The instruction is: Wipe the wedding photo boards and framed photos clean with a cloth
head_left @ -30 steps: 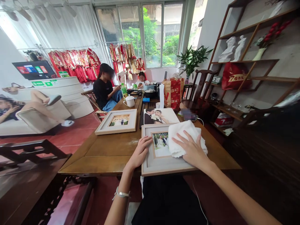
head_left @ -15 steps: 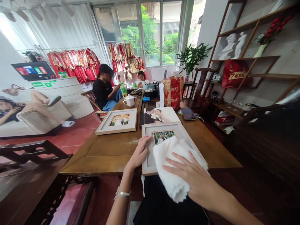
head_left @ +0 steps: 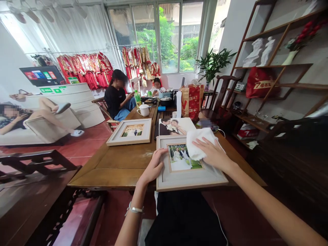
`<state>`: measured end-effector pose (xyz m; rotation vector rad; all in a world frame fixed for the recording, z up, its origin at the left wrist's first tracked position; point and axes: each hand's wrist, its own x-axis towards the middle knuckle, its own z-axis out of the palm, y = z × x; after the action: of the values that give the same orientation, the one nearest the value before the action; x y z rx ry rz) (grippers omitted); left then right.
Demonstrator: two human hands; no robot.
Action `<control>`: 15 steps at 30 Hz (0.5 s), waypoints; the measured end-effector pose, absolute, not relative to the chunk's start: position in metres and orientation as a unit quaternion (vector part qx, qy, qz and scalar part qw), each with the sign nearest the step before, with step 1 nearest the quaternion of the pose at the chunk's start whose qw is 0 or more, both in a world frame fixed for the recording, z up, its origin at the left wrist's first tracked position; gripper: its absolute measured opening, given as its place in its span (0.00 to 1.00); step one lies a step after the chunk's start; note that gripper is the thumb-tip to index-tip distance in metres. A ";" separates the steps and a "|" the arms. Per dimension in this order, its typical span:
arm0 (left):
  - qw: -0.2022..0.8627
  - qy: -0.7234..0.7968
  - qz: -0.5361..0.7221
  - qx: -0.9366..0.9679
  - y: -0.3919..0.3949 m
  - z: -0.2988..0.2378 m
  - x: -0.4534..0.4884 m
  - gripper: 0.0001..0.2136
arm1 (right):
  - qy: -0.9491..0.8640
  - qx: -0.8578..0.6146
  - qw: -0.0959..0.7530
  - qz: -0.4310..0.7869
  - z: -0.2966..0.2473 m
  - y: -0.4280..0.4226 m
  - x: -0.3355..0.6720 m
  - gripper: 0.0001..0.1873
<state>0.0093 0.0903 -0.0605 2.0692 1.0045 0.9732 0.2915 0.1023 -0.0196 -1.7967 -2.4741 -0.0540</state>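
A picture frame (head_left: 192,186) with a pale mat and a wedding photo (head_left: 179,159) lies at the table's near edge. On its left rim rests my left hand (head_left: 155,164), fingers together, gripping the side. My right hand (head_left: 214,152) holds a white cloth (head_left: 200,136) against the upper right of the frame, covering that corner and part of the photo. Behind is a large couple's print (head_left: 176,127). A second framed photo (head_left: 129,140) lies flat to the left, touched by neither hand.
The wooden table (head_left: 110,164) also bears a white teapot (head_left: 143,110), a green bottle (head_left: 137,99), a red paper bag (head_left: 191,102) and a phone (head_left: 208,124) on a cable. One person (head_left: 118,95) sits at the left side, another (head_left: 156,87) at the far end. A third reclines on a sofa (head_left: 48,126).
My right hand has slid the cloth away from me, from the frame's lower right to its upper right, uncovering more of the photo. My left hand stays on the left rim.
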 end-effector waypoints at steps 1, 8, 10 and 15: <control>0.316 0.381 0.371 0.786 0.090 -0.060 0.009 0.28 | -0.798 -0.601 0.047 -0.010 -0.017 0.115 0.286 0.40; 0.315 0.378 0.378 0.784 0.092 -0.062 0.010 0.27 | -0.847 -0.530 0.033 0.039 -0.017 0.106 0.231 0.43; 0.316 0.380 0.380 0.782 0.092 -0.062 0.010 0.26 | -0.881 -0.468 0.020 0.065 -0.016 0.075 0.224 0.46; 0.319 0.377 0.384 0.780 0.090 -0.061 0.010 0.27 | -0.893 -0.450 0.022 0.009 -0.012 0.005 0.248 0.44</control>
<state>0.0103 0.0901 -0.0613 2.0513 0.9909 1.0109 0.2476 0.0047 -0.0121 -1.3954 -2.7658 0.0293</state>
